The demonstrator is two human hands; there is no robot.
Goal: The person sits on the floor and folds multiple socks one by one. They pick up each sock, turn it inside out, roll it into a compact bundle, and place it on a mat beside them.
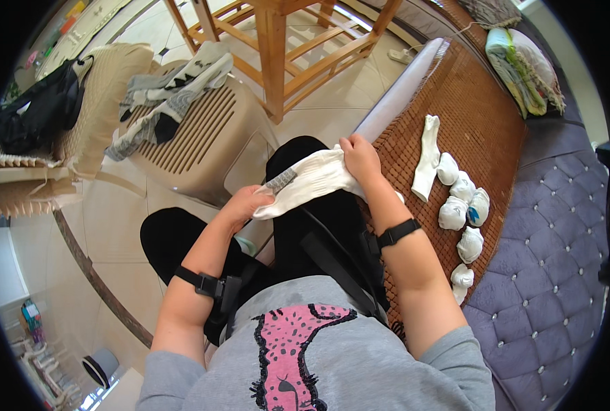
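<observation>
A white sock (317, 177) with a grey patterned patch stretches across my lap between both hands. Its lower-left end is gripped by my left hand (243, 205), above my black-trousered legs. My right hand (361, 158) is closed around the other end, and part of the sock there is hidden behind my wrist and forearm. To the right, a flat white sock (426, 158) lies on the brown woven mat (469, 92). Beside it sit several balled white socks (452, 213), some bearing printed marks. Another bundle (462, 277) lies nearest my right elbow, with a loose end hanging from it.
Grey-and-white patterned socks (174, 103) are heaped on a beige plastic stool (197, 138) at left. A wooden stool frame (271, 61) stands ahead. A black bag (43, 110) rests on a covered chair (114, 61). Tufted purple upholstery (546, 246) and folded bedding (518, 72) border the mat.
</observation>
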